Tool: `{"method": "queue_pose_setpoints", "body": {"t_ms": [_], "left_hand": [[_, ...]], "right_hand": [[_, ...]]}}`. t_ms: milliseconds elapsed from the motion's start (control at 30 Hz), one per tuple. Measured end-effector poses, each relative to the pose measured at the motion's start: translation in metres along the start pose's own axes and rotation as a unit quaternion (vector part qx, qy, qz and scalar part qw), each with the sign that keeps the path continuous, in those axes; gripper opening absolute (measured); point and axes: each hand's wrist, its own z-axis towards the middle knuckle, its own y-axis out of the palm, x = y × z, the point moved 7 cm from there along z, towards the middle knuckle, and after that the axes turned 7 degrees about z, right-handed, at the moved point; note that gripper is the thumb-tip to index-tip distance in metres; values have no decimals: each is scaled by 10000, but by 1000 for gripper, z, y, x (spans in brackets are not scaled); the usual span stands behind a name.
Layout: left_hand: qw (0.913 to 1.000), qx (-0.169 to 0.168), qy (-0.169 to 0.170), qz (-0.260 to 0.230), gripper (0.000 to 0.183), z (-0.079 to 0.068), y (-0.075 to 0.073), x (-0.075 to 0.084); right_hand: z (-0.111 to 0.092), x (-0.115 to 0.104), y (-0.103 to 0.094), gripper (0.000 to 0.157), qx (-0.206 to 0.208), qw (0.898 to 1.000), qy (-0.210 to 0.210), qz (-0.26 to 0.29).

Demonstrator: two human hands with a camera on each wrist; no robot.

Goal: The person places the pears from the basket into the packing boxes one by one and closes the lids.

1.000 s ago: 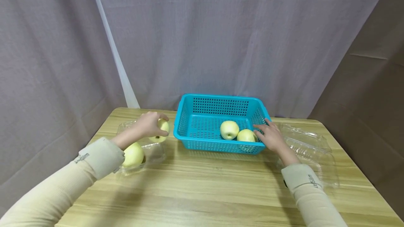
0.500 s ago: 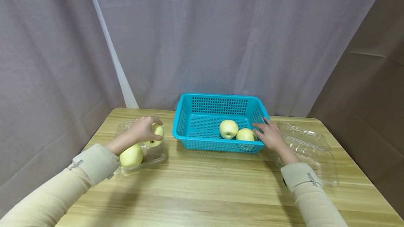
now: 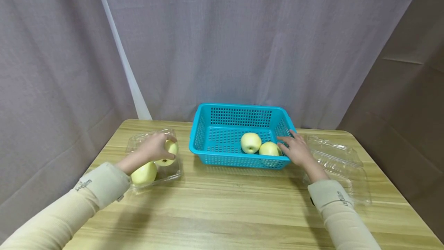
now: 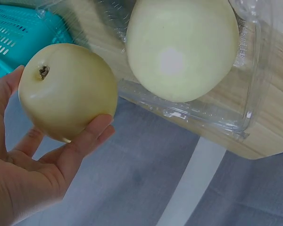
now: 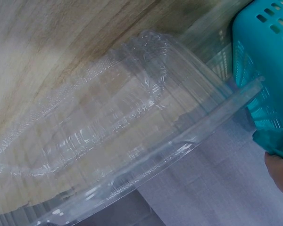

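My left hand [image 3: 154, 149] pinches a pale yellow-green apple [image 4: 68, 94] between thumb and fingers, low over the clear plastic clamshell [image 3: 170, 171] on the left. Its blossom end shows in the left wrist view. Another apple [image 3: 143, 173] sits in the clamshell, partly hidden by my wrist. My right hand [image 3: 297, 150] rests on the right rim of a turquoise basket [image 3: 229, 159], its spread fingers reaching inward over the edge. Two apples lie in the basket: one [image 3: 251, 143] near the middle, and one [image 3: 269, 149] close to my right fingertips.
A second clear clamshell [image 3: 341, 169] stands with its lid raised on the right of the wooden table [image 3: 222, 211], beside my right forearm. Grey curtains [image 3: 239, 41] hang close behind the table's back edge, with a brown cloth [image 3: 406, 99] at the right.
My left hand has moved left and slightly down with the apple, from beside the left clamshell to low over it. The right hand stays on the basket rim.
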Motion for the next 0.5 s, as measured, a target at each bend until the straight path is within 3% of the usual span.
{"method": "queue_pose_setpoints", "body": {"t_ms": [500], "left_hand": [[9999,-23,28,-166,53,-3,12,-4]], "right_hand": [[0,0,0,45,2,10000,6,15]]}}
